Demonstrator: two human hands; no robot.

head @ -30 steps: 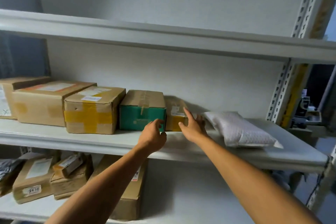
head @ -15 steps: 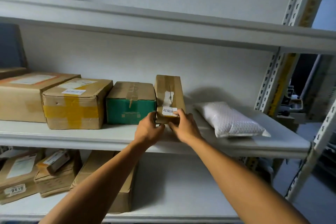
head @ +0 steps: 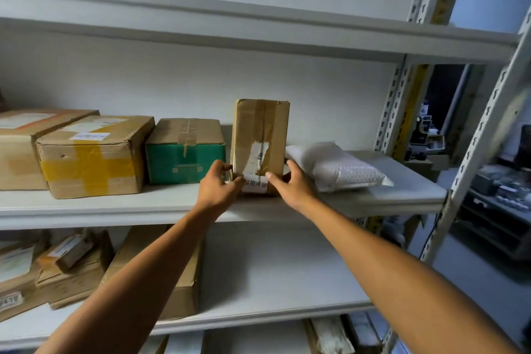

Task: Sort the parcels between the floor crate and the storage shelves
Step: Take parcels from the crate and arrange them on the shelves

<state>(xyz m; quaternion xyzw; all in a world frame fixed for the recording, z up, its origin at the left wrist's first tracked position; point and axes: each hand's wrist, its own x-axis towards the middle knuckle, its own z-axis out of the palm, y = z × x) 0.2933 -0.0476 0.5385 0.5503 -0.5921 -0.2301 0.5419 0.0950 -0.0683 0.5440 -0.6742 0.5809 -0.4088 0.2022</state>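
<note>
A narrow brown cardboard parcel (head: 260, 135) with tape and a torn white label stands upright on the middle shelf (head: 115, 205), between a green box (head: 184, 161) and a white padded mailer (head: 336, 165). My left hand (head: 219, 187) grips its lower left edge. My right hand (head: 290, 184) grips its lower right edge, thumb across the label. The floor crate is out of view.
Left of the green box sit a yellow-taped carton (head: 92, 155) and a larger brown box (head: 20, 146). The lower shelf (head: 273, 282) holds several cardboard parcels at the left. A perforated steel upright (head: 485, 135) stands at the right.
The narrow parcel has been tipped from lying flat to standing upright on its end. Both hands now hold its bottom corners.
</note>
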